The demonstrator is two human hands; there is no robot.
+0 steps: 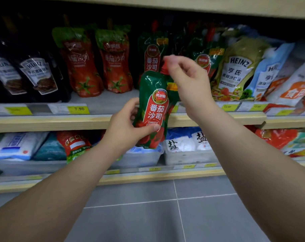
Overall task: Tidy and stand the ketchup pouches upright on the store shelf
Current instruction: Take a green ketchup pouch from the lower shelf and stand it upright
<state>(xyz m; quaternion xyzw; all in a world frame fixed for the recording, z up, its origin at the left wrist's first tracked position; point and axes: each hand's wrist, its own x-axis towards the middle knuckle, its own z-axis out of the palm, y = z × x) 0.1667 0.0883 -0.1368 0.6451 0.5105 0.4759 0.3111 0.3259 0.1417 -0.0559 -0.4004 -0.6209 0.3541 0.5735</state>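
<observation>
Running across the whole view is a long store shelf with a pale wood front edge [43,122] and a grey top. Yellow price tags [78,109] sit along its front. A second shelf below it holds bags and clear plastic bins [186,157], and the floor under that is grey tile [209,215].

On the upper shelf, dark Heinz sauce pouches [38,74] lean on the left. Next to them stand two red tomato pouches with green tops [99,62]. Behind the hands are more green and red ketchup pouches on the shelf [152,55]. To the right is a pale green Heinz salad dressing pouch [235,70], then blue and white bags that lean over.

Held up in front of the shelf edge, off the shelf, is a green and red soft plastic ketchup pouch [156,109] with white words on a red label. It is almost upright, with its red cap at the top.

The left hand [125,126] is wrapped around the bottom half of this pouch, thumb on the front. The right hand [188,79] pinches the red cap [164,69] at the top with its fingertips.
</observation>
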